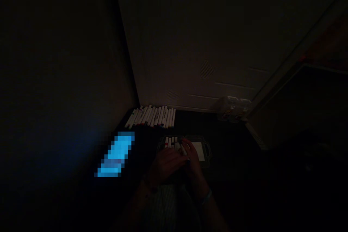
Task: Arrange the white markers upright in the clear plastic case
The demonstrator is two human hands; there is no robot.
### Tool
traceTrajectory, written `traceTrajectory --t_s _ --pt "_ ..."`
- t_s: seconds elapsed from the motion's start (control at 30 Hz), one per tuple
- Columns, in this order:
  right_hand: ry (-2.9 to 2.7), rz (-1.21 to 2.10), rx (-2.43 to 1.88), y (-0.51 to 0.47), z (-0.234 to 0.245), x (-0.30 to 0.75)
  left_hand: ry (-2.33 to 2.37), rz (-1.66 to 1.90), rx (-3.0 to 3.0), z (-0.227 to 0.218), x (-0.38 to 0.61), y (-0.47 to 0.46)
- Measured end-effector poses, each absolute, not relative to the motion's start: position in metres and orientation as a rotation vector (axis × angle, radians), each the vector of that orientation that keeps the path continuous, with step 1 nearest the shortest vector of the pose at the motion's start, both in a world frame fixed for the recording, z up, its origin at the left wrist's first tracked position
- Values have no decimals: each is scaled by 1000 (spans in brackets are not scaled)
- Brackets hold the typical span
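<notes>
The tray (204, 144) lies on the dark floor right in front of the person, a clear shallow plastic thing with a pale bare patch at its right half. A few markers (171, 141) already stand or lie in a short row at its left end, white bodies with dark and reddish caps.

Both hands are at the near edge of the tray. The right hand (193, 159) is curled, and its fingers seem closed around one white marker (182, 149) that it holds over the tray just beside the short row. The left hand (164, 165) lies beside it, fingers bent over the tray's near left corner; the light is too poor to tell whether it grips anything or only rests there.

Beyond the tray, against the foot of the wall, a long row of loose markers (152, 116) lies side by side, far more than the few in the tray. As a judgement, the filling of the tray looks only just begun: a handful in, one in hand, most of the tray bare and the bulk of the markers lying by the wall.

To the left of the tray a lit screen (116, 155) glows blue on the floor. Beyond the tray to the right, near the wall, stand two small clear containers (234, 108); what they hold is too dim to make out.
</notes>
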State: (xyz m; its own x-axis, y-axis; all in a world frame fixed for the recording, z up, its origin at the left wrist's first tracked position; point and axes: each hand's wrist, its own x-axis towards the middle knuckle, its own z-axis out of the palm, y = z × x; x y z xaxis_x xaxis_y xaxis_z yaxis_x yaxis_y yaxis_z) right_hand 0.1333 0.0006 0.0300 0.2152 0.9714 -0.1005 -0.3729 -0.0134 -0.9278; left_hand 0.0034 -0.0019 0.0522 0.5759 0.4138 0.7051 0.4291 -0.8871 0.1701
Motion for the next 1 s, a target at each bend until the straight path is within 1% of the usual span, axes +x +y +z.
traceTrajectory --t_s 0.17,0.33,0.5,0.6,0.67,0.8,0.9,1.0 --pt "-773 1188 -1053 -4 35 130 -935 -1310 -2731 45 5 -2" --pt "-801 1237 -1021 -8 40 125 -1089 -1417 -2606 35 3 0" --pt "-799 1246 -992 -7 42 123 -1008 -1429 -2667 32 -6 2" --pt "-869 1109 -1063 -5 43 131 -942 -1418 -2792 28 -14 6" --pt "-1025 955 -1103 -4 42 139 -995 -1461 -2848 26 -18 10" --pt "-1456 637 -1104 -6 33 152 -1309 -1752 -2762 29 -15 19" --pt "-1594 530 -1123 -11 22 152 -1443 -1932 -2697 37 -5 19" --pt "-1698 466 -1128 -15 16 151 -1400 -1911 -2876 43 1 18"
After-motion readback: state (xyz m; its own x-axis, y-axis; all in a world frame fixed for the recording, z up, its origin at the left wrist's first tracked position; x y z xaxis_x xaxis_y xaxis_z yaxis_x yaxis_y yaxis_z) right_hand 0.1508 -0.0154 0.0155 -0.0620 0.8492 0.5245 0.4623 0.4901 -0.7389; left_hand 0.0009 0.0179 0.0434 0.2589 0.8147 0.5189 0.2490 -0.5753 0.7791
